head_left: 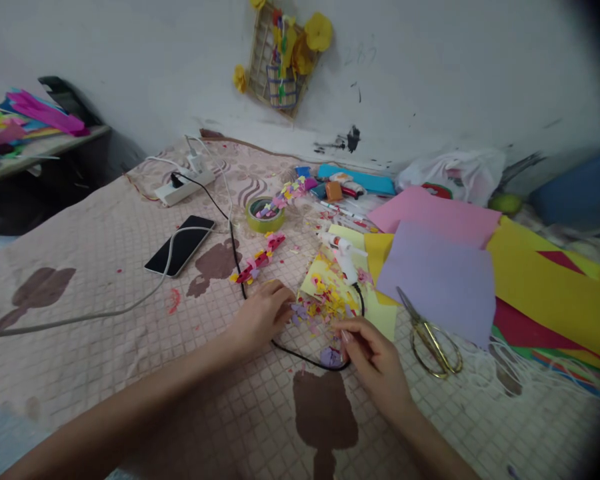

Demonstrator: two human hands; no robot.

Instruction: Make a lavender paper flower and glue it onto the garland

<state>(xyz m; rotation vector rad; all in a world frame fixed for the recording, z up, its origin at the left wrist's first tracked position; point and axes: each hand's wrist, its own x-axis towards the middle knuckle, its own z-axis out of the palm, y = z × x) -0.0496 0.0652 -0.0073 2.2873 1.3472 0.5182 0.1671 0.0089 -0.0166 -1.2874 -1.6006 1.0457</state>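
My left hand (266, 312) rests at the left edge of a pile of small coloured paper bits (327, 297), its fingers curled and their tips hidden. On the pile's near right side, my right hand (373, 353) has thumb and fingers pinched together; anything between them is too small to make out. A purple paper piece (331, 357) lies just left of the right hand. Behind the pile is a white glue gun (344, 257) with a black cord. A pink strip decorated with small paper shapes (259, 259) lies beyond the left hand.
Gold-handled scissors (433, 343) lie to the right, beside purple paper (437, 277) and yellow sheets (550, 280). On the left are a phone (180, 245) and a power strip (185, 187) with cables. A tape roll (265, 215) holds another decorated strip.
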